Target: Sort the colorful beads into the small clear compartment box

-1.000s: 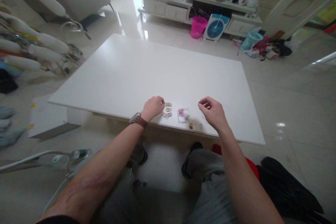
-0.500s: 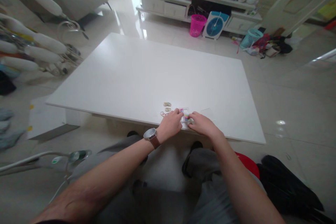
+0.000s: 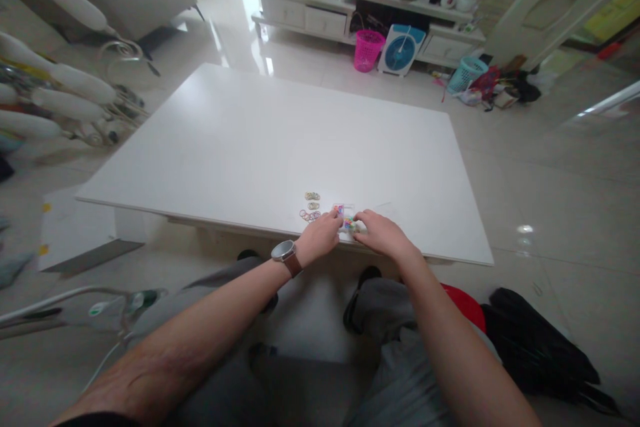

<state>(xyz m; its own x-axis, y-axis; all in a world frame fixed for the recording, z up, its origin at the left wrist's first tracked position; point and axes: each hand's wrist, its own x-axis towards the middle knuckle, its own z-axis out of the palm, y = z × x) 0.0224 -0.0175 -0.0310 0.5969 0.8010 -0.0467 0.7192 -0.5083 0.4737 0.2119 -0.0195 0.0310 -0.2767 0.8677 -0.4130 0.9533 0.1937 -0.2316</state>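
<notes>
A small clear plastic box [image 3: 349, 207] with colourful little pieces in its compartments lies near the table's front edge. My left hand [image 3: 321, 236], a watch on its wrist, has its fingers closed on the box's left side. At the right side of the box, my right hand [image 3: 382, 232] is curved, thumb and forefinger apart beside the coloured pieces; whether a tiny piece touches its fingertips is too small to tell. Left of the box lie small rings in rows: a yellowish row [image 3: 313, 196], a second yellowish row [image 3: 313, 206] and a reddish row [image 3: 309, 215].
The white table [image 3: 280, 133] stretches away in front of me. A thin clear lid or sheet [image 3: 385, 207] lies beyond my right hand. On the floor behind stand a pink basket [image 3: 368, 50] and a blue fan [image 3: 401, 51]. A black bag [image 3: 535, 340] lies at my right.
The whole view has shifted slightly. My right thumb and forefinger are a little farther apart, and more of the coloured pieces shows between the hands. My left hand stays on the box.
</notes>
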